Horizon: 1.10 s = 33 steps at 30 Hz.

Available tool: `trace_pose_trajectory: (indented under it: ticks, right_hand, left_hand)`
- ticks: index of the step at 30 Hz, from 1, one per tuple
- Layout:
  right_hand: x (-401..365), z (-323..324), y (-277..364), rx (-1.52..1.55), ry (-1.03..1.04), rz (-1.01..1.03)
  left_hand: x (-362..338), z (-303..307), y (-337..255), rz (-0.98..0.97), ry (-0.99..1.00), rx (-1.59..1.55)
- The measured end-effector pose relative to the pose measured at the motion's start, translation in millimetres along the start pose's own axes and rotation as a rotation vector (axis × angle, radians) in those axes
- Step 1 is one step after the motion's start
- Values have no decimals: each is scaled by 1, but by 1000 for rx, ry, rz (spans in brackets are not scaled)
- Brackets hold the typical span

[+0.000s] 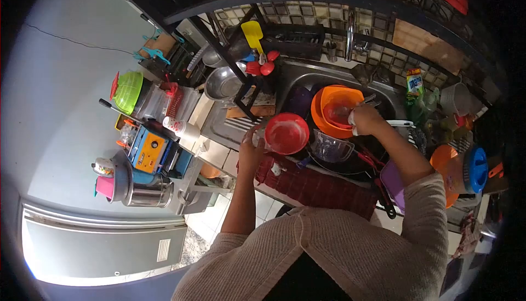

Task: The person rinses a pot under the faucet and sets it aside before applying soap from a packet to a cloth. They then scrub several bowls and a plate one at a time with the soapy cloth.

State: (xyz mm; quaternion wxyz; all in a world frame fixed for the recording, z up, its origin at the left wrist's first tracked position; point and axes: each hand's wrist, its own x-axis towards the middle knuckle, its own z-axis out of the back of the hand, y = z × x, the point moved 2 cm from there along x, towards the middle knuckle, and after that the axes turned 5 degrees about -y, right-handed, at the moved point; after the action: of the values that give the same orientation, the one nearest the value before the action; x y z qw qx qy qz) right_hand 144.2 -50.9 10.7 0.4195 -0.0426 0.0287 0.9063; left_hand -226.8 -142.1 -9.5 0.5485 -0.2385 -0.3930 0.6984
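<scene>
My left hand (252,146) grips the left rim of a red bowl (286,133), tilted so that its soapy inside faces me. White suds also cling to this hand. My right hand (366,120) is closed at the right edge of the orange bowls (331,99), which sit one inside another in the sink. Something white, perhaps foam or a sponge, shows at its fingers; I cannot make out what it holds. Just below the bowls lies a clear plastic container (331,148). A red-handled utensil (370,159) rests to its right.
A faucet (349,38) stands behind the sink (307,76). A dark red cloth (307,188) covers the counter's front edge. To the left are a metal bowl (224,82) and a black rack post (249,101). A detergent packet (415,84) and a blue-lidded container (475,169) stand right.
</scene>
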Motion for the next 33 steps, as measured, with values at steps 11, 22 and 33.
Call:
trace_pose_trajectory:
  ticks: [11,22,33]
  right_hand:
    - [-29,76,-10,858,-209,-439]
    - [-35,35,68,251,-713,272]
    - [41,7,133,909,-922,115]
  left_hand:
    - [-12,-14,-10,175,183,-192]
    - [-24,-102,-70,683,569,-1221]
    - [-20,-117,-81,488,455,-1101]
